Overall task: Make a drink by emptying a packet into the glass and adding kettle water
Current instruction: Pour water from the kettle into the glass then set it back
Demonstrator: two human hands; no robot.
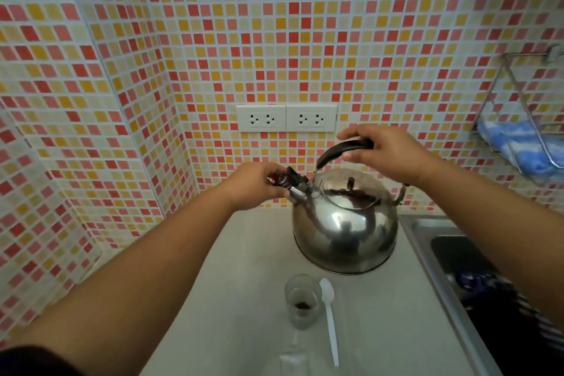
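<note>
A shiny steel kettle (pixel 345 229) stands on the pale counter (pixel 232 299) against the tiled wall. My right hand (pixel 384 152) is closed around its black handle at the top. My left hand (pixel 259 185) pinches the black cap on the kettle's spout, at the kettle's left side. Nearer to me stands a small clear glass (pixel 302 299) with brown powder at its bottom. A torn pale packet (pixel 293 359) lies on the counter just in front of the glass.
A white plastic spoon (pixel 330 317) lies right of the glass. A steel sink (pixel 457 256) with dark items sits at the right. A wire rack holding a blue cloth (pixel 518 143) hangs on the right wall. Two sockets (pixel 287 117) are behind the kettle.
</note>
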